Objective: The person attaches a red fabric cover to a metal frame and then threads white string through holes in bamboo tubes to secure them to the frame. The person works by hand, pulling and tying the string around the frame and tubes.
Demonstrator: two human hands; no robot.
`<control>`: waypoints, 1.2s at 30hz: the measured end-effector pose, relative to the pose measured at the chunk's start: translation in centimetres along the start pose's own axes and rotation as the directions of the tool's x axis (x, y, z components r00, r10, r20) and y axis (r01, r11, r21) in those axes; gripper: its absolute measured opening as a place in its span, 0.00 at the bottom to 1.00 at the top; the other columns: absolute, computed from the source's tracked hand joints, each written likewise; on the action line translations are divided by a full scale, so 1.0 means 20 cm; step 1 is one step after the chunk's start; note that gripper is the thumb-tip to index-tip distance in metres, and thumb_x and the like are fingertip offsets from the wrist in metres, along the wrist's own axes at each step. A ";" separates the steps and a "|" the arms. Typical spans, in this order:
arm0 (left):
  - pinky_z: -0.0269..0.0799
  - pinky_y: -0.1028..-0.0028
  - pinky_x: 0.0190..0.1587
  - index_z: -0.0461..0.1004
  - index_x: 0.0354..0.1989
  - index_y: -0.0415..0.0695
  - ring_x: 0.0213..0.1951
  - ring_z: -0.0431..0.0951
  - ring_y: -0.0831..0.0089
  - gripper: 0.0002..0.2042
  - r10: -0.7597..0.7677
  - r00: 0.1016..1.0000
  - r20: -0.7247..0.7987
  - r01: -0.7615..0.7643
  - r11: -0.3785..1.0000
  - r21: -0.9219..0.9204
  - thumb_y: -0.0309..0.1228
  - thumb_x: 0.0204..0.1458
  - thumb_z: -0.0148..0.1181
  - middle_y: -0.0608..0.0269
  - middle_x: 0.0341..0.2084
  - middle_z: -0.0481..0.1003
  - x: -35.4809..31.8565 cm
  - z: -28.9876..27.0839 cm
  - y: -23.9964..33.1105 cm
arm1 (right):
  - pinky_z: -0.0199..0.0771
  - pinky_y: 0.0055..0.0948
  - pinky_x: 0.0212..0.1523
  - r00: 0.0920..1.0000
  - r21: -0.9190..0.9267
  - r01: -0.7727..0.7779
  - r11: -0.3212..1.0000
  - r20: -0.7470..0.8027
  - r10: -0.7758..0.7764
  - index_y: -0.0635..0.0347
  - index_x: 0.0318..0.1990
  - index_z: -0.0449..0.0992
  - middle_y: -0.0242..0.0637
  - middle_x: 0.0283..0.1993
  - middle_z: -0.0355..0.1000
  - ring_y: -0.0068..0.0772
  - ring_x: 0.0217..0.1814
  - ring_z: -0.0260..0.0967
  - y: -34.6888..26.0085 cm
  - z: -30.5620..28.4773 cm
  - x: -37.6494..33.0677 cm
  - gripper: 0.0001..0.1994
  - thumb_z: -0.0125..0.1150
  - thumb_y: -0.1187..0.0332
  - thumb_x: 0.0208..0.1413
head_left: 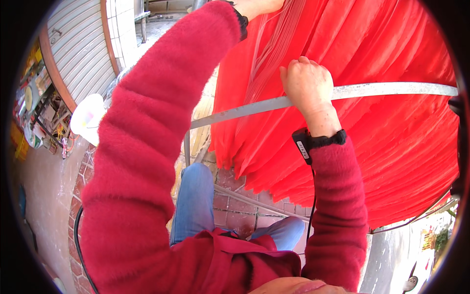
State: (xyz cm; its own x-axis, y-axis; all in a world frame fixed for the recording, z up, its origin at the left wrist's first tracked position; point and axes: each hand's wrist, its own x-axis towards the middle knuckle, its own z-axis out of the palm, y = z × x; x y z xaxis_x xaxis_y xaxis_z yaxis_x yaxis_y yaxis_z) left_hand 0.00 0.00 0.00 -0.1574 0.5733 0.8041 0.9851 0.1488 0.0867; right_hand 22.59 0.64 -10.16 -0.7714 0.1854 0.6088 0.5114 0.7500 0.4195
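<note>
While holding the right hand (308, 84) closed over the grey rail (391, 88), hiding any contents, held the left hand (259, 6) near the upper-left edge of the red fabric (364, 120) behind, too cropped to tell its grip; probably arranged folds, next perhaps needing even tension.

Reddish paving floor (240, 223) under a curved grey metal rail (391, 89).
Square-edged tiles with pale joints show below the jagged hem of pleated red fabric (391, 161); a thin curved bar (254, 202) runs low across them, its contact unclear. At left, a strip of hexagonal red tiles (78, 194) borders pale-smeared concrete (51, 191). Whether the rail bears the fabric cannot be told.
</note>
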 end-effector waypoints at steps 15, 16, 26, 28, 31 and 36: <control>0.70 0.49 0.57 0.69 0.54 0.39 0.54 0.74 0.39 0.20 -0.298 0.945 -0.132 0.297 0.954 -0.029 0.43 0.65 0.45 0.38 0.52 0.73 0.00 -0.01 -0.13 | 0.79 0.37 0.30 1.000 0.044 -0.015 0.999 -0.016 0.016 0.56 0.22 0.81 0.41 0.26 0.78 0.40 0.29 0.80 0.00 0.01 0.00 0.13 0.60 0.63 0.56; 0.70 0.49 0.56 0.70 0.53 0.39 0.55 0.74 0.40 0.19 -0.285 0.947 -0.146 0.287 0.958 -0.010 0.41 0.65 0.45 0.39 0.52 0.73 -0.01 0.01 -0.15 | 0.79 0.38 0.29 0.999 0.057 -0.016 0.998 -0.028 0.017 0.58 0.21 0.79 0.43 0.25 0.78 0.42 0.28 0.79 0.00 0.01 0.00 0.16 0.60 0.60 0.58; 0.68 0.56 0.61 0.73 0.57 0.41 0.63 0.68 0.50 0.18 0.093 0.979 -0.182 -0.057 0.980 0.192 0.34 0.63 0.44 0.48 0.64 0.66 -0.22 0.22 -0.24 | 0.80 0.40 0.33 0.997 0.083 -0.014 0.996 -0.071 0.020 0.59 0.24 0.79 0.41 0.27 0.77 0.43 0.31 0.79 0.00 0.03 -0.01 0.15 0.60 0.60 0.59; 0.64 0.59 0.64 0.69 0.63 0.44 0.64 0.67 0.52 0.22 -0.296 0.954 0.050 0.295 0.890 -0.347 0.39 0.64 0.43 0.46 0.64 0.67 -0.19 0.20 -0.23 | 0.80 0.41 0.34 0.998 0.067 -0.014 0.998 -0.065 0.019 0.59 0.25 0.78 0.40 0.28 0.77 0.43 0.33 0.79 0.00 0.04 -0.01 0.15 0.60 0.60 0.59; 0.64 0.59 0.63 0.69 0.61 0.43 0.62 0.68 0.49 0.22 0.276 0.951 -0.136 -0.286 0.956 -0.059 0.41 0.64 0.43 0.43 0.58 0.72 -0.32 0.17 -0.21 | 0.81 0.41 0.34 0.997 0.059 -0.013 0.998 -0.069 0.017 0.58 0.26 0.78 0.40 0.29 0.77 0.42 0.33 0.79 0.00 0.04 -0.01 0.14 0.59 0.60 0.60; 0.66 0.58 0.62 0.69 0.61 0.41 0.59 0.71 0.48 0.22 0.324 0.940 -0.111 -0.337 0.932 -0.132 0.39 0.62 0.47 0.44 0.57 0.73 -0.39 0.19 -0.20 | 0.80 0.40 0.33 0.994 0.043 -0.005 0.999 -0.108 0.010 0.57 0.29 0.79 0.37 0.30 0.77 0.40 0.33 0.79 0.00 0.06 -0.02 0.11 0.58 0.62 0.58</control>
State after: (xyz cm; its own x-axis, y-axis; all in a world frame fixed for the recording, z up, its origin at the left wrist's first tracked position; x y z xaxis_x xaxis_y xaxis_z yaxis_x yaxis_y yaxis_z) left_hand -3.03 -1.96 -8.95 0.1791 0.4977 0.8487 0.9805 -0.1610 -0.1125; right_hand 22.34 1.36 -11.24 -0.7211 0.1229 0.6819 0.4982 0.7760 0.3869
